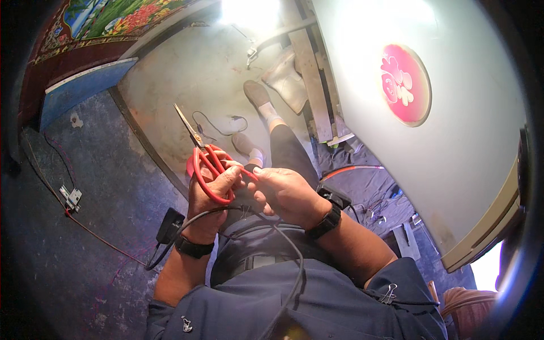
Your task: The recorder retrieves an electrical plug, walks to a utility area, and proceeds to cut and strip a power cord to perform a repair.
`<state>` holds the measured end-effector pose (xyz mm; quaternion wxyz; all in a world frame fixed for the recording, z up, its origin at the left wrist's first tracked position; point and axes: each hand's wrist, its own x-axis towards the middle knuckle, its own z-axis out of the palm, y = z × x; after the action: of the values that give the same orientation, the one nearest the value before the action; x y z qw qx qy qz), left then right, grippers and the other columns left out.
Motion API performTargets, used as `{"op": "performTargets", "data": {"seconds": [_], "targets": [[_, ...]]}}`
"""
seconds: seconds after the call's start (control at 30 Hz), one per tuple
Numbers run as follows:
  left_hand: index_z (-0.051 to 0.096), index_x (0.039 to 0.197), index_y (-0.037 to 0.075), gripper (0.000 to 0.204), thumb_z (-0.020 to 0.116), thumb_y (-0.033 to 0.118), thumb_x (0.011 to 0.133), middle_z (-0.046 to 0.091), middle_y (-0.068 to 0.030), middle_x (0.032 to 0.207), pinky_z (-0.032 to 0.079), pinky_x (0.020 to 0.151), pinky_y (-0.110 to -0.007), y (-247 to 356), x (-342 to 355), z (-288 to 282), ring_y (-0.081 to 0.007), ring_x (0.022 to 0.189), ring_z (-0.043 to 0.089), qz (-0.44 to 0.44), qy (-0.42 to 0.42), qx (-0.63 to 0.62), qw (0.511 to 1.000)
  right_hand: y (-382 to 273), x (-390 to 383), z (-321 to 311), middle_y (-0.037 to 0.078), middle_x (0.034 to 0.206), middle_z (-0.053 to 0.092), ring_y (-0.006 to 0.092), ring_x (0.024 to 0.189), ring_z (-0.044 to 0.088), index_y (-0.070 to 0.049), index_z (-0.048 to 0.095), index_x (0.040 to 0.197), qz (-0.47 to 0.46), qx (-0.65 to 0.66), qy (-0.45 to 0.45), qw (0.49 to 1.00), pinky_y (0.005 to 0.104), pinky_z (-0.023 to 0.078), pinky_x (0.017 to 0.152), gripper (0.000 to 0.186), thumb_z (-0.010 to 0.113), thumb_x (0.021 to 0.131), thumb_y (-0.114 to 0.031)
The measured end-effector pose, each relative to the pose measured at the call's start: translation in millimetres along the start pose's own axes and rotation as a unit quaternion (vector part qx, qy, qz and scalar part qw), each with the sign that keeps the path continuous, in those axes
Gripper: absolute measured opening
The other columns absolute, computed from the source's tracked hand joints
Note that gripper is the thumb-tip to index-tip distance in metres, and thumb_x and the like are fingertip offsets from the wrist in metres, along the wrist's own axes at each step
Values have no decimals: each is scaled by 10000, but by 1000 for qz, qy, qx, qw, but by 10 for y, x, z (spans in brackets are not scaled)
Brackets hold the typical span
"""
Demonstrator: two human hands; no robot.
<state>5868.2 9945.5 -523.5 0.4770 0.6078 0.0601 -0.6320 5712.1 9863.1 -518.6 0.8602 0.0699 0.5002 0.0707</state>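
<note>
Red-handled scissors (198,164) are in my left hand (207,192), with their blades together and pointing up and away to the left. The fingers are wrapped by the handle loops. A thin red strand, perhaps a wire or tubing (249,173), runs from the fingertips of my left hand to my right hand (289,195). My right thumb and index finger pinch its end, while the other fingers are curled. Both hands are close together above my lap. What else may lie inside the left palm is hidden.
A thin dark cable (242,134) lies on the floor by my feet. Loose wires (391,207) lie on dark cloth at the right, below a large pale panel (430,141) with a pink round emblem. A blue board (85,88) and a small metal piece (71,198) are at the left.
</note>
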Motion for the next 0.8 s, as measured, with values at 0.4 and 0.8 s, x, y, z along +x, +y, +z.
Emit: {"op": "performTargets", "data": {"seconds": [0.4,0.8], "targets": [[469,1074,35,292,636,36,835,550,-41,839,491,654,-247,28,16,-51,-123,727,582,39,19,10,999,100,108,-31,19,774,628,81,594,577,-28,595,1016,-138,-126,-17,982,208,461,506,223,585,943,-239],[442,1116,31,320,620,34,850,574,-61,846,497,649,-268,27,-30,-148,-140,718,586,44,25,-8,999,139,126,60,7,743,619,59,590,565,-21,623,993,-180,-188,3,965,216,474,522,219,612,933,-231]]}}
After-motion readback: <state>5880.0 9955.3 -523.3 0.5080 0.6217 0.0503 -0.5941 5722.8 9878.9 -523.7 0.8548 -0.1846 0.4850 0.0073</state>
